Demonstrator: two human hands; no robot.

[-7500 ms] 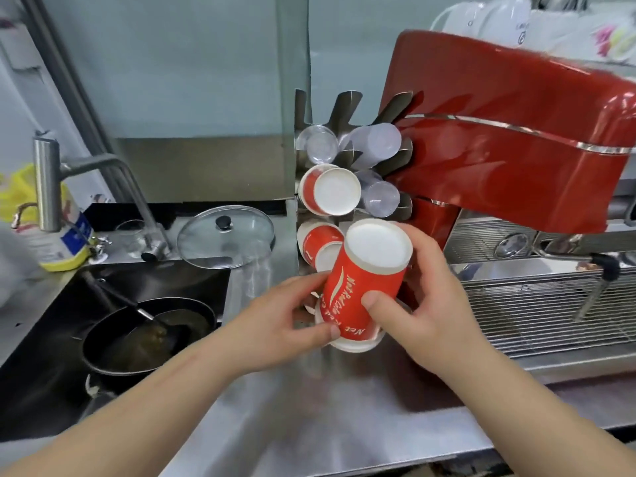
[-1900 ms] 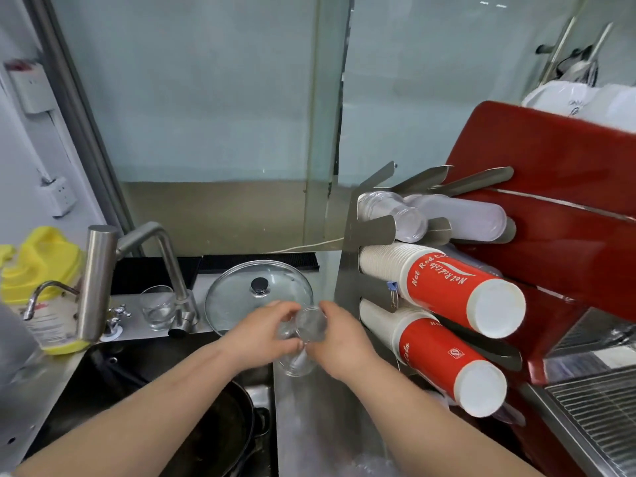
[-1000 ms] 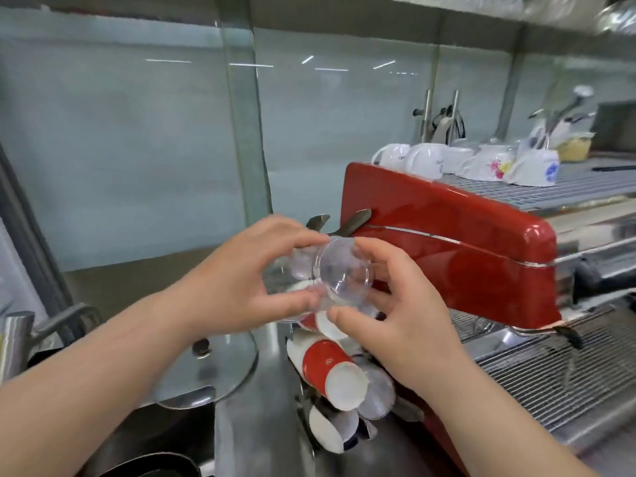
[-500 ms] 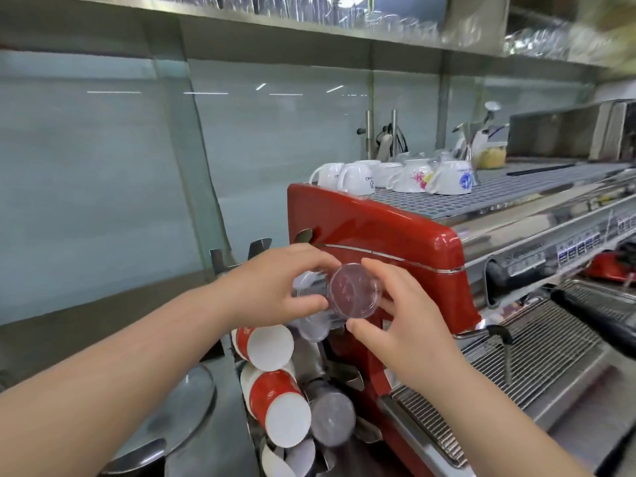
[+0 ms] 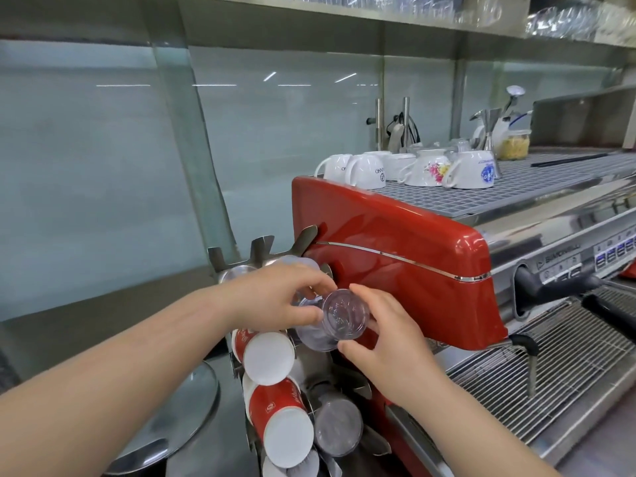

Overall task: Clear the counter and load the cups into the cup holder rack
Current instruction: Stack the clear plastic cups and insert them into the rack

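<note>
1. the left hand and right hand both pinched the clear plastic cups, fingers curled round the stack from either side.
2. the cups lay on their side, base toward the camera, at an upper slot of the cup holder rack; how far in the stack sat was hard to tell through the fingers.
3. thin clear plastic like this was probably light, flexible and a little slick; a soft hold near the stiffer base seemed safest, as squeezing the walls could buckle them.
4. below, red paper cups and more clear ones filled lower slots.
5. a red espresso machine stood just beside the rack, white mugs on top.
</note>
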